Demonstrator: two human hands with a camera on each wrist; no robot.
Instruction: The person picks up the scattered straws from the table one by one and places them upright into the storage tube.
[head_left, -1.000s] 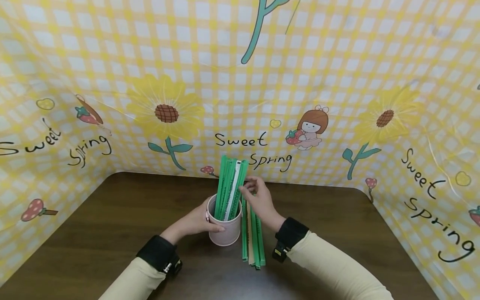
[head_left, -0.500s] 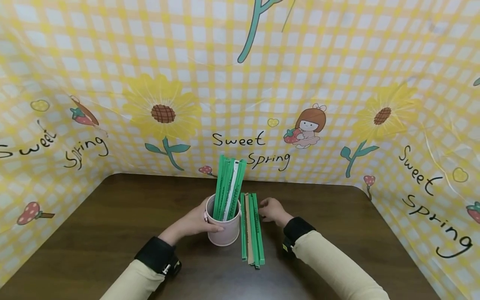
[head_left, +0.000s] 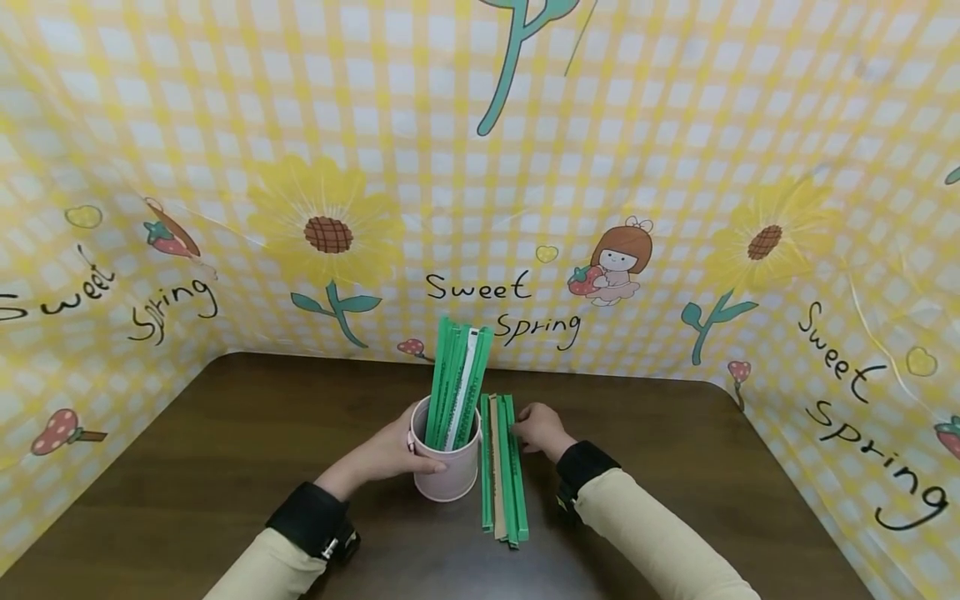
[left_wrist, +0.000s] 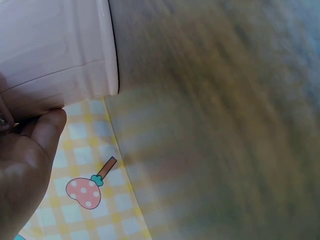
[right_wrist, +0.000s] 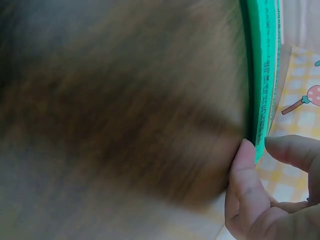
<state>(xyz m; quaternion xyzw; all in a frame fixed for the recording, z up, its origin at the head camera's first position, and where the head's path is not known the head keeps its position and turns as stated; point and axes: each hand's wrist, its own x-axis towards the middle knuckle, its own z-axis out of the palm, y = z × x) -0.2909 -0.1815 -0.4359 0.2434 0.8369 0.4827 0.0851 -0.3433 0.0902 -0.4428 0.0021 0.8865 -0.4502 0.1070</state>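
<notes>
My left hand (head_left: 393, 450) grips the pale pink pail (head_left: 450, 479) round its left side, thumb across its front. In the left wrist view, a thumb or finger lies against the pail wall (left_wrist: 55, 45), with the handle's mount at the left edge. Several long, slim green packets and one white one stand tilted in the pail, with their lower ends hidden. Right of it lies a row of green stick-shaped packets (head_left: 517, 492), with a tan one (head_left: 497, 467) among them. My right hand (right_wrist: 270, 190) pinches the far end of the outermost green packet (right_wrist: 265, 75) between thumb and fingers.
The dark wooden table (head_left: 225, 467) is walled at the back and sides by a yellow checked cloth (head_left: 480, 208) with printed flowers and lettering. Black camera straps (head_left: 588, 467) sit on both wrists.
My right hand leaves the packets in the pail and comes down to the row's right side, then closes in on its outermost packet. My left hand stays on the pail.
</notes>
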